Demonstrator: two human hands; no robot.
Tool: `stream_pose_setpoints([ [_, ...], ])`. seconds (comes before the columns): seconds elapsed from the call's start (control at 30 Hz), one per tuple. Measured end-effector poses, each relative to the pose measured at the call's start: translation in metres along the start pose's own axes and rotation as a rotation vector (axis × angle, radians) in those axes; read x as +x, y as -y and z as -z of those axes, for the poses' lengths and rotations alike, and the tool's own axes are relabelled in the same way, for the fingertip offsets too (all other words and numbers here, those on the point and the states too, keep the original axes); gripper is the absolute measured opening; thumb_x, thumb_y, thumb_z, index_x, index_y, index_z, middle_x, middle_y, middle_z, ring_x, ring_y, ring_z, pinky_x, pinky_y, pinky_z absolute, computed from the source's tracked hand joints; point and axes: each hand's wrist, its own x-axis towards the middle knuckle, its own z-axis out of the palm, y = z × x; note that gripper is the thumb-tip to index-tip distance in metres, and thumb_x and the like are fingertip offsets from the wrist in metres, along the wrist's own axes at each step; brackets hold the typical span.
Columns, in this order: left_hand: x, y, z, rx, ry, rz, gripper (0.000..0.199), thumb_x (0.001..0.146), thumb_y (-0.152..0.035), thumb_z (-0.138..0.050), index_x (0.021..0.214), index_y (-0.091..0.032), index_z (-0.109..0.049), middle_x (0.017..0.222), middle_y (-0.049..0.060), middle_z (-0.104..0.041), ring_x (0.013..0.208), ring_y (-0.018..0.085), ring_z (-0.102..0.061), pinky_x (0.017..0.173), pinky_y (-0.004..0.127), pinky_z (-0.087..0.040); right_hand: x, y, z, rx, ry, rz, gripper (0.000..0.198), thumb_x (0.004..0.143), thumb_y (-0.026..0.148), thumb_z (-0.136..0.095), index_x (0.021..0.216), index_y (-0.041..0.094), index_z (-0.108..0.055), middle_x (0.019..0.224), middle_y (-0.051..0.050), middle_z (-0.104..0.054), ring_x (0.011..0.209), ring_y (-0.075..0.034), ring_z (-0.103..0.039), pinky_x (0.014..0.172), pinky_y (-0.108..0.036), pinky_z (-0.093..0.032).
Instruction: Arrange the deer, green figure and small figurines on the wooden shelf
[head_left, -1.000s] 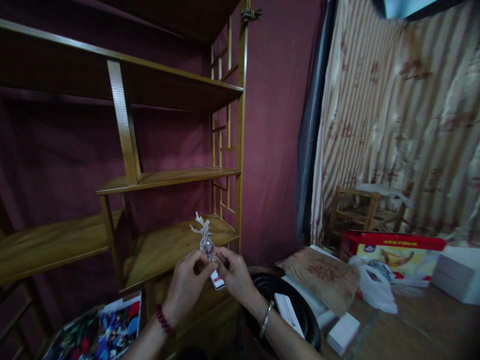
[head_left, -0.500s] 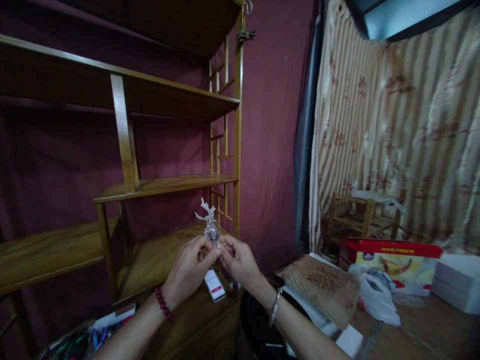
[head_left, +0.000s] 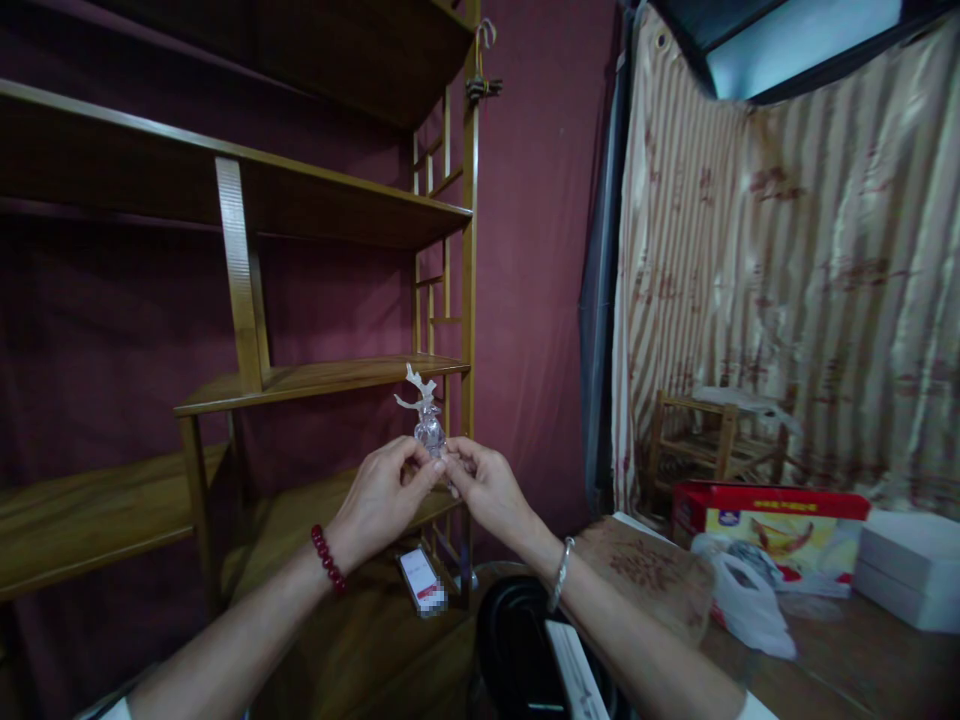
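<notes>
A small clear deer figurine with branching, frosted-looking antlers is held upright in front of the shelf unit. My left hand, with a dark red bead bracelet at its wrist, pinches the figurine's lower part from the left. From the right, my right hand, wearing a silver bangle, grips the same lower part. Both sets of fingertips meet there and hide the base. Below the hands a phone with a lit screen lies on a wooden surface.
A wooden shelf unit fills the left side. Low in the middle sits a round black object. To the right are a brown cloth, a white plastic bag, a red and yellow box and a white box, before a striped curtain.
Both hands have raised the figurine slightly, and it is still between them. The view has shifted a little, so the phone sits slightly left and more of the black object shows.
</notes>
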Motion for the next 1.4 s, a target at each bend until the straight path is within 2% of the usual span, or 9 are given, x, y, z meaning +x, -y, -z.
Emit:
stream_pose_setpoints([
  [0.3,0.022,-0.004,0.008,0.053,-0.021,-0.100,0.027,0.079,-0.039,-0.042,0.069,-0.017,-0.054,0.071,-0.001,-0.056,0.064,0.011,-0.049,0.060,0.022,-0.036,0.017,0.008,0.010,0.000,-0.009,0.029,0.024,0.075,0.039,-0.049,0.076,0.015,-0.052,0.054,0.004,-0.044,0.044,-0.007,-0.039,0.040,-0.018,-0.031],
  [0.5,0.034,-0.007,0.013,0.060,-0.018,-0.142,0.028,0.079,-0.041,-0.042,0.069,-0.018,-0.054,0.071,-0.001,-0.056,0.065,0.011,-0.049,0.060,0.022,-0.036,0.026,0.018,0.015,-0.003,-0.027,0.046,0.024,0.072,0.039,-0.054,0.069,0.015,-0.050,0.053,0.005,-0.043,0.043,-0.006,-0.039,0.041,-0.018,-0.030],
  [0.77,0.049,-0.012,0.017,0.087,-0.013,-0.203,0.025,0.079,-0.037,-0.042,0.071,-0.018,-0.056,0.073,-0.001,-0.057,0.066,0.011,-0.049,0.062,0.023,-0.037,0.039,0.015,0.023,0.026,-0.024,0.031,0.023,0.072,0.039,-0.054,0.072,0.016,-0.052,0.054,0.005,-0.046,0.043,-0.006,-0.041,0.041,-0.019,-0.031],
  [1.13,0.078,-0.013,0.023,0.142,-0.067,-0.219,0.026,0.078,-0.037,-0.042,0.071,-0.017,-0.057,0.071,0.000,-0.058,0.065,0.011,-0.050,0.059,0.023,-0.037,0.069,0.025,0.033,-0.057,-0.077,0.076,0.027,0.069,0.042,-0.055,0.071,0.015,-0.053,0.050,0.006,-0.045,0.040,-0.006,-0.040,0.039,-0.018,-0.030],
  [1.4,0.102,-0.013,0.030,0.151,-0.052,-0.187,0.028,0.075,-0.039,-0.044,0.071,-0.016,-0.058,0.070,0.001,-0.061,0.064,0.012,-0.052,0.058,0.023,-0.038,0.095,0.022,0.037,-0.101,-0.109,0.091,0.022,0.069,0.037,-0.054,0.069,0.015,-0.053,0.052,0.005,-0.048,0.042,-0.006,-0.043,0.041,-0.018,-0.034],
])
